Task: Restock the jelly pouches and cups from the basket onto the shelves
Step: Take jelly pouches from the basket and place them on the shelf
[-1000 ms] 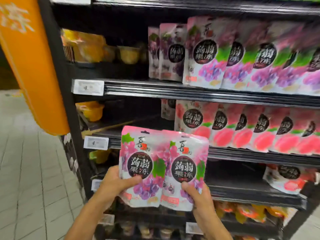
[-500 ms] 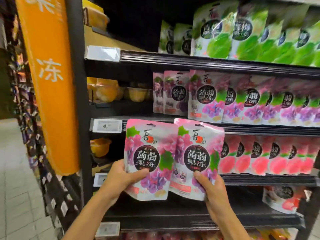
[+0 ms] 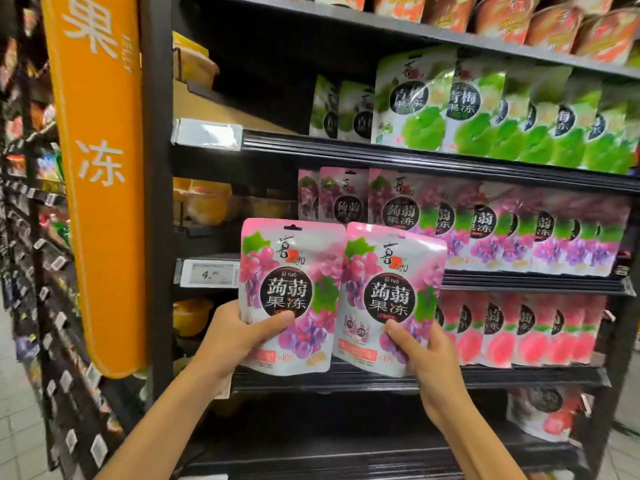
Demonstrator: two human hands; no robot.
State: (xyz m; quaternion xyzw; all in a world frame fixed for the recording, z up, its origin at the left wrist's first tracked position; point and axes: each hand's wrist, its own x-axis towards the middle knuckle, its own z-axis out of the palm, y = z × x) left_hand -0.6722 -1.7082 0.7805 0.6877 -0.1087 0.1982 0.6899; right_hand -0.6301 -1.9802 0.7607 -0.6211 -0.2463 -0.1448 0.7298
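Gripping one grape jelly pouch each, the left hand (image 3: pixel 239 336) holds the left pouch (image 3: pixel 291 292) and the right hand (image 3: pixel 427 355) the right pouch (image 3: pixel 389 303), edges overlapping, neither shelved yet. At one o'clock the matching grape row (image 3: pixel 502 226) looks full; open shelf room shows at eleven o'clock beside the orange cups (image 3: pixel 202 202), under the shelf lip (image 3: pixel 415 157); basket unseen.

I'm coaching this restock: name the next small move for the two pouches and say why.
Probably lift both up and back onto the grape row: the left hand and right hand each hold a grape pouch with matching artwork, just below that shelf.
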